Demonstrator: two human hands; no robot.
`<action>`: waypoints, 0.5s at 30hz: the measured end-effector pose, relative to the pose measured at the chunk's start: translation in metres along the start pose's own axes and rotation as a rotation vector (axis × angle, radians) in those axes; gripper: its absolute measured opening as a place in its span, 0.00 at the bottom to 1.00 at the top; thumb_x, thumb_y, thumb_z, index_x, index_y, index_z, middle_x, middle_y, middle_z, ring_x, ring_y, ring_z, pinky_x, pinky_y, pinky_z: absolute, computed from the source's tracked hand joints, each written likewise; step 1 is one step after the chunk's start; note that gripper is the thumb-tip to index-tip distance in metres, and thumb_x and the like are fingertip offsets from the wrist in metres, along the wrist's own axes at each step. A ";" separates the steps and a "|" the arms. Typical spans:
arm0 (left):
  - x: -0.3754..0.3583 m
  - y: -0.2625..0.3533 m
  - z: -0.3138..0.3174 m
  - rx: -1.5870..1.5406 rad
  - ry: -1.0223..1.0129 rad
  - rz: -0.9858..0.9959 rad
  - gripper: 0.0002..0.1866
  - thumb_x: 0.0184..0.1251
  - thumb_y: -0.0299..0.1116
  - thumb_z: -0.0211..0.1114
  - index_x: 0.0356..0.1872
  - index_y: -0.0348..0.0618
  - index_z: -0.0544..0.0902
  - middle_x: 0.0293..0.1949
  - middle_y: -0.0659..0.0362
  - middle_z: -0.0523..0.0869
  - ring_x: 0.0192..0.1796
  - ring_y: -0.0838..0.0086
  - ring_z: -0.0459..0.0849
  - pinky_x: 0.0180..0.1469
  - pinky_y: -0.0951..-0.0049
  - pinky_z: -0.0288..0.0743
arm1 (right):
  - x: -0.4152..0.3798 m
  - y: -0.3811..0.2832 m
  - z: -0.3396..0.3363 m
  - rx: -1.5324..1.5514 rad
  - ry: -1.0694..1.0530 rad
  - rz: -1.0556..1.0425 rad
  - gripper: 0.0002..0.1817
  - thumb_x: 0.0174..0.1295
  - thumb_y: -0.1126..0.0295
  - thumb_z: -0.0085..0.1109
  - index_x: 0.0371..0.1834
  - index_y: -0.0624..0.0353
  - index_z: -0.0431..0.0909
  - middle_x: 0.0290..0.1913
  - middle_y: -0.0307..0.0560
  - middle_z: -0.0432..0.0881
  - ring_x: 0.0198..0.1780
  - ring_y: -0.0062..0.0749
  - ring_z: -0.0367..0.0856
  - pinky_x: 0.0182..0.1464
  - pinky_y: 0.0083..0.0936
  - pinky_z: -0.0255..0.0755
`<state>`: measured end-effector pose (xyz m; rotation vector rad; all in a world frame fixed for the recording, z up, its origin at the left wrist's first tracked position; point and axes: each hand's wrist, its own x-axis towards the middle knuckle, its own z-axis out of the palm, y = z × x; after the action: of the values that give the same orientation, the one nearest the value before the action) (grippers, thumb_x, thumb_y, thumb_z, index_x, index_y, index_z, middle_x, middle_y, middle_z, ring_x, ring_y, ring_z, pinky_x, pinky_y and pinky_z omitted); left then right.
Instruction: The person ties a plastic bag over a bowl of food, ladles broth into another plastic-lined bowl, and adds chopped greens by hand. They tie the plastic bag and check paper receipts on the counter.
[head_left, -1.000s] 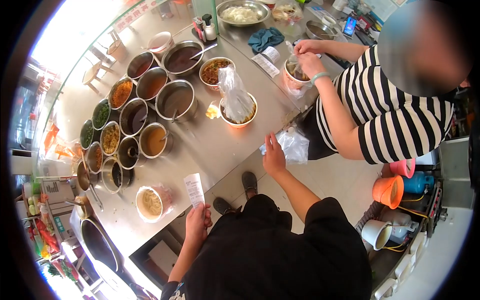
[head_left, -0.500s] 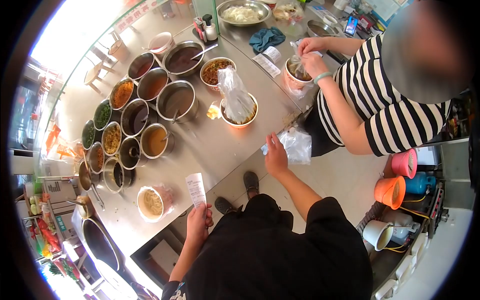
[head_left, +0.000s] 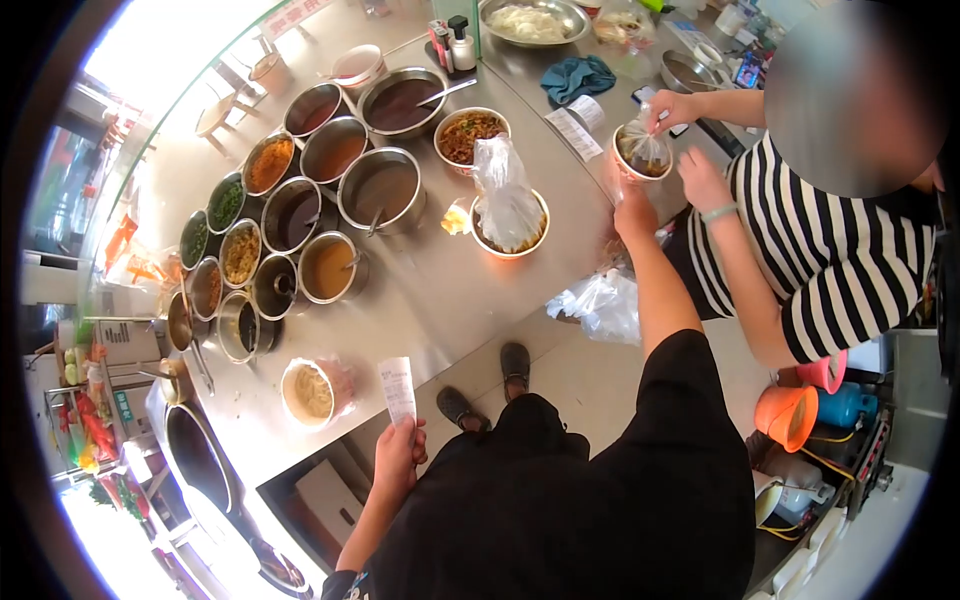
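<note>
My left hand [head_left: 398, 452] pinches a printed receipt [head_left: 396, 388] upright by its lower end, near the counter's front edge. My right hand [head_left: 634, 214] reaches out to the right and grips the near side of a paper bowl [head_left: 628, 172] of dark food; its fingertips are partly hidden. A co-worker's hand [head_left: 668, 108] holds up the clear bag over that bowl, while the co-worker's other hand [head_left: 704, 180] is beside it. Nearby on the counter stands another paper bowl [head_left: 512, 250] with a clear plastic bag [head_left: 508, 195] bunched on top.
Several metal pots of sauces and toppings, among them a brown-sauce pot [head_left: 382, 190], fill the counter's left side. A noodle bowl [head_left: 312, 392] stands at the front edge. Plastic bags [head_left: 604, 302] hang by the counter. Behind are a teal cloth [head_left: 578, 78] and receipts [head_left: 575, 130].
My right hand has moved forward and right, from above the plastic bags to the co-worker's bowl. One co-worker's hand has come away from the bag. My left hand still holds the receipt.
</note>
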<state>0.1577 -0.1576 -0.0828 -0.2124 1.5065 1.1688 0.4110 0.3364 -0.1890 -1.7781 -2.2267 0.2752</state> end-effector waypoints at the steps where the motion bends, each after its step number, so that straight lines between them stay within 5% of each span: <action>1: -0.001 0.000 -0.002 -0.004 0.003 0.001 0.13 0.73 0.39 0.55 0.42 0.38 0.75 0.23 0.62 0.72 0.19 0.79 0.65 0.22 0.76 0.60 | 0.003 0.001 0.002 -0.018 0.004 0.022 0.21 0.62 0.65 0.55 0.60 0.48 0.73 0.56 0.54 0.79 0.51 0.54 0.80 0.52 0.46 0.74; 4: -0.005 -0.002 -0.003 -0.022 0.035 0.007 0.13 0.73 0.39 0.55 0.43 0.38 0.75 0.23 0.61 0.73 0.19 0.79 0.65 0.22 0.76 0.60 | 0.005 0.006 0.008 0.120 0.139 0.013 0.17 0.62 0.65 0.54 0.54 0.52 0.78 0.50 0.53 0.82 0.52 0.52 0.80 0.53 0.46 0.73; 12: -0.002 -0.002 0.004 -0.028 0.037 0.015 0.13 0.72 0.39 0.56 0.42 0.38 0.76 0.23 0.62 0.73 0.19 0.79 0.65 0.22 0.75 0.61 | -0.001 0.007 -0.001 0.297 0.094 0.098 0.20 0.59 0.70 0.54 0.56 0.55 0.79 0.52 0.54 0.82 0.53 0.51 0.79 0.58 0.39 0.72; 15: 0.000 0.000 0.007 -0.003 0.029 0.004 0.13 0.72 0.39 0.56 0.42 0.37 0.76 0.23 0.62 0.73 0.19 0.79 0.65 0.22 0.75 0.61 | -0.017 -0.005 0.000 0.304 0.294 -0.042 0.14 0.59 0.71 0.56 0.50 0.55 0.79 0.54 0.51 0.79 0.56 0.49 0.77 0.58 0.38 0.71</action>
<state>0.1626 -0.1522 -0.0818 -0.2299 1.5314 1.1761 0.4094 0.3191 -0.1894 -1.5022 -1.9006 0.3029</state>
